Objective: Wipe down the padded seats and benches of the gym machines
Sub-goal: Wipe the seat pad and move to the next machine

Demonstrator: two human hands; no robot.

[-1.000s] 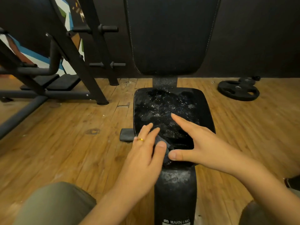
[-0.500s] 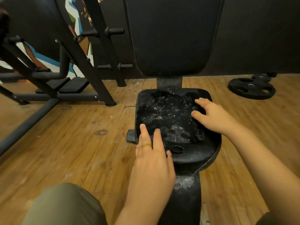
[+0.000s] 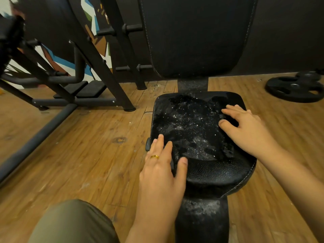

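Brace with the left hand (image 3: 163,171) lying flat on the near-left corner of the seat pad (image 3: 210,172), and with the spread right hand (image 3: 249,130) press the dark cloth (image 3: 228,149) from the pad's right side across the foamy middle.

Black seat pad (image 3: 210,171) flecked white, gold ring (image 3: 154,156), brown plank floor (image 3: 91,155)
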